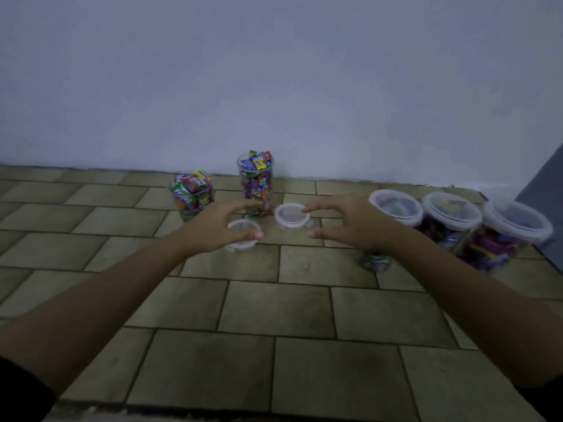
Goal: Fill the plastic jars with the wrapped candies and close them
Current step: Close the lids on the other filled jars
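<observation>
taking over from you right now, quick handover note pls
Left hand: open, over the near lid; contact unclear.
Right hand: open, fingertips by the far lid, holding nothing.
Both lids lie on the tiled floor.
Done: three lidded jars stand on the right; the left open jar and the middle open jar, by the wall, are full of candies.
Left: fit the two lids on the open jars.

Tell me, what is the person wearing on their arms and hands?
No gloves, rings or watch on the left hand or right hand. The forearms are bare. A black left sleeve and black right sleeve show at the bottom corners.
</observation>
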